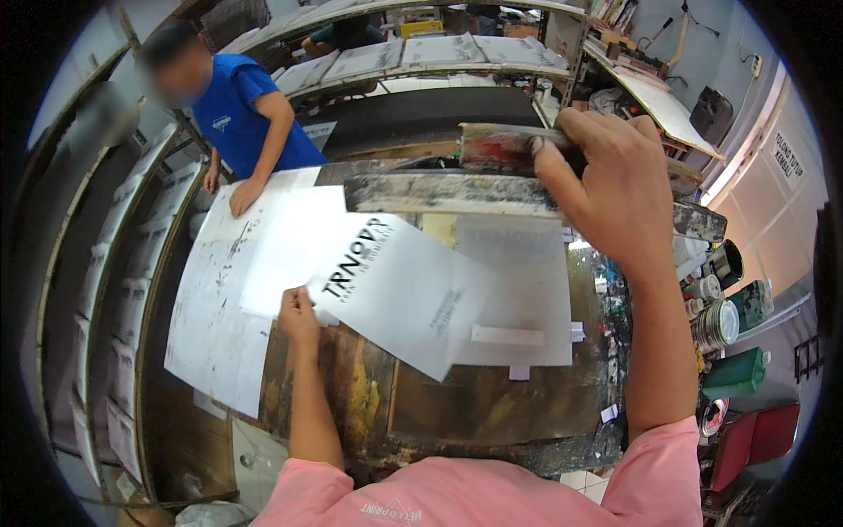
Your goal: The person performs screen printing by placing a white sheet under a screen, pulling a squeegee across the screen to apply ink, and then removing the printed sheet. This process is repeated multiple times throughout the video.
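My left hand (300, 318) is pinched on the left edge of a translucent white sheet (399, 294) with black lettering. The sheet is tilted, and its right part overlaps a second pale sheet (518, 294) on the stained printing table. My right hand (610, 180) is closed round a wooden squeegee (496, 145) with red stains. Just below it is the near bar of a paint-smeared screen frame (452, 193); I cannot tell if my fingers also grip that bar. A white strip (507, 335) lies on the pale sheet.
At the left, a co-worker in a blue shirt (237, 110) has a hand (248, 198) on a large white board (211, 290) beside the table. Racks of sheets (132, 325) stand far left and at the back. Cans (718, 323) and a green jerrycan (736, 373) are at right.
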The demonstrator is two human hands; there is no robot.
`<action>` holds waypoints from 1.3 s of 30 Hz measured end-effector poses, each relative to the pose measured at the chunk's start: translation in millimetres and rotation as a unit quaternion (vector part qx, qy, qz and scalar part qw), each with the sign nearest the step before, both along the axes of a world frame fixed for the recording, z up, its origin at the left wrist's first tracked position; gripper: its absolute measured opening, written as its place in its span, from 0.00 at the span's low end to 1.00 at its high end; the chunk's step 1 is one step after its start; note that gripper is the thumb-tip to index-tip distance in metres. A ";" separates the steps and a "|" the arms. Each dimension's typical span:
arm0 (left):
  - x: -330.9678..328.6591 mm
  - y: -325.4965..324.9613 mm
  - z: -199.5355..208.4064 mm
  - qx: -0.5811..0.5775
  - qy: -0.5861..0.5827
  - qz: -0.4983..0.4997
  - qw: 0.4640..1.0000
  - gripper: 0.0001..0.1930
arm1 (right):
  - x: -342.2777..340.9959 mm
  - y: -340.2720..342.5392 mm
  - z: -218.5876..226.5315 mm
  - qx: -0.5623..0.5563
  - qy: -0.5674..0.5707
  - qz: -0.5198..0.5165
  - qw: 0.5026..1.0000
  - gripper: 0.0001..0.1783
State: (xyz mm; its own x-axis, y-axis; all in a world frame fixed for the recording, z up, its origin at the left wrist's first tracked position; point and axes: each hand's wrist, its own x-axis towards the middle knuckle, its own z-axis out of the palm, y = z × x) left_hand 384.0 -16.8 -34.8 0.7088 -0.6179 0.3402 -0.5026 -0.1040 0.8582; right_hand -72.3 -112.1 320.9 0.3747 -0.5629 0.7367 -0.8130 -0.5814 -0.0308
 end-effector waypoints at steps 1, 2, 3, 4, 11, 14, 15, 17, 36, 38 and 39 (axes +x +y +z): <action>21.3 17.4 -2.0 -0.025 -0.049 0.022 0.998 0.14 | -0.8 1.7 -2.5 -0.001 0.008 0.006 1.000 0.22; 42.1 29.6 1.4 -0.009 -0.076 0.059 0.995 0.14 | -2.0 2.3 -4.6 -0.003 0.009 0.008 1.000 0.22; 60.5 41.0 9.7 -0.017 -0.107 0.078 0.991 0.14 | -3.1 3.0 -6.8 -0.006 0.011 0.010 1.000 0.22; 78.5 52.5 24.1 -0.003 -0.136 0.112 0.984 0.14 | -4.2 4.1 -9.0 0.002 0.014 0.013 1.000 0.21; 31.3 42.5 83.5 0.021 -0.428 -0.112 0.897 0.36 | -1.6 11.8 -10.3 0.004 0.020 0.005 1.000 0.22; -33.6 6.7 66.8 0.184 -0.551 -0.285 0.762 0.58 | 0.1 8.6 -5.4 -0.030 0.012 0.022 0.999 0.23; -50.0 -4.8 65.9 0.331 -0.536 -0.333 0.701 0.65 | -0.1 6.3 -4.2 -0.025 0.012 0.026 0.999 0.23; -96.4 -9.4 60.4 0.322 -0.513 -0.375 0.701 0.72 | -1.1 2.7 -5.2 -0.025 0.014 0.025 0.999 0.24; -392.6 10.1 24.8 0.100 -0.379 -0.557 0.732 0.69 | -13.3 5.4 28.5 0.071 0.100 0.023 0.992 0.32; -391.8 10.0 19.7 0.063 -0.385 -0.549 0.739 0.69 | -10.5 5.6 25.5 0.041 0.087 0.022 0.995 0.31; -392.2 8.9 17.8 0.082 -0.377 -0.552 0.739 0.68 | -9.5 4.8 24.8 0.030 0.071 0.028 0.997 0.31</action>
State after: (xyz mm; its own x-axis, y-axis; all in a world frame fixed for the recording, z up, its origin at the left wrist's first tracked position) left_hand -8.2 -7.9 -16.9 -0.6109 -0.7553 0.2372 -0.6884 0.6548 0.3120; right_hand -81.8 -107.3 345.6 0.5044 -0.5800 0.6397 -0.7782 -0.6263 0.0457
